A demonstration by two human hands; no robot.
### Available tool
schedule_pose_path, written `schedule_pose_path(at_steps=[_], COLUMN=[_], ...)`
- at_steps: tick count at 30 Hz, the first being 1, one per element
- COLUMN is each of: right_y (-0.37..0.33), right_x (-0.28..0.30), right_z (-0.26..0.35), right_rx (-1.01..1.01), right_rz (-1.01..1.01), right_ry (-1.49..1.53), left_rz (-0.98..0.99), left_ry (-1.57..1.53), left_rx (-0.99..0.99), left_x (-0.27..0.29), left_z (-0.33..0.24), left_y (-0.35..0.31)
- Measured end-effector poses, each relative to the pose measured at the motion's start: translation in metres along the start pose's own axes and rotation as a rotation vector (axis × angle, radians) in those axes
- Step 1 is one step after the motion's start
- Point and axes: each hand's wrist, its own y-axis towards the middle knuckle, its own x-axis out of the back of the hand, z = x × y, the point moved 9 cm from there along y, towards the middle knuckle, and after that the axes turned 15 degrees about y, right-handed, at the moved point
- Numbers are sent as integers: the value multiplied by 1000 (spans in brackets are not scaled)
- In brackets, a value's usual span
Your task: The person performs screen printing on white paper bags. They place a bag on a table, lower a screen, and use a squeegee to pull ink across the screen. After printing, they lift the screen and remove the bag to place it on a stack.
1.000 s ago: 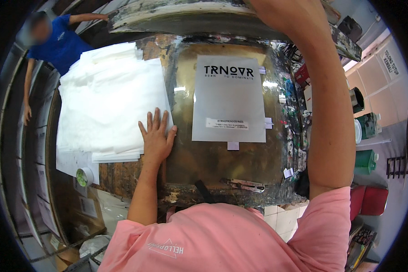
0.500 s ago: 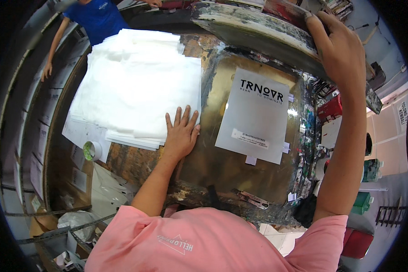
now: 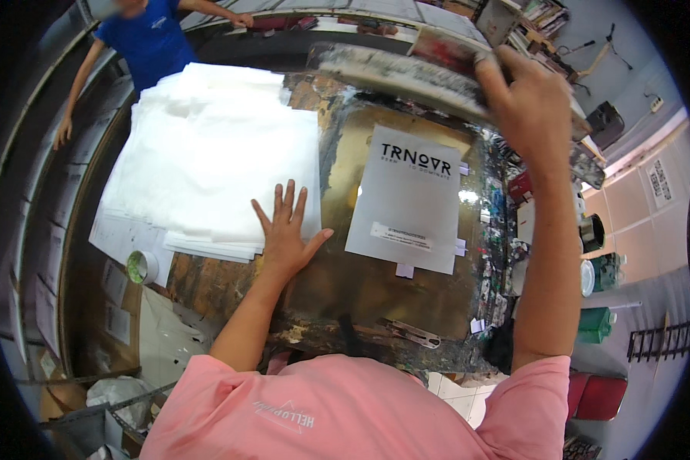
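Observation:
A translucent plastic sheet (image 3: 404, 201) with black printing lies on the brown, glossy printing bed (image 3: 422, 299). Small white paper tabs (image 3: 405, 271) stick out along its edges. My left hand (image 3: 284, 234) is open, fingers spread, at the right edge of the tall stack of white sheets (image 3: 222, 153), with its thumb over the bed. At the far right, my right hand (image 3: 530, 100) is curled round the upper edge of the paint-stained screen frame (image 3: 406, 77), which stands tilted up behind the bed. Motion blurs that hand, and some fingertips are hidden.
A roll of green-white tape (image 3: 142, 267) sits at the stack's near corner. A box cutter (image 3: 412, 333) rests on the bed's front edge. Green bottles (image 3: 595, 325) stand to the right. A person in a blue shirt (image 3: 146, 42) is at the far left.
The screen frame has tipped further back, with my right hand moving along with it. My left hand's thumb has spread outward. The whole view has shifted slightly.

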Motion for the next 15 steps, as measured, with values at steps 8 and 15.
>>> schedule_pose_path(at_steps=[8,15], right_y=[-96,-215], right_x=[-19,-70], right_z=[39,51], right_rx=[74,-118], right_rz=[-21,383], right_ry=[-33,119], left_rz=[-136,68], left_ry=[-1407,-1087], left_rx=[167,307], left_x=[68,35], left_z=[-21,-19], left_y=[47,-2])
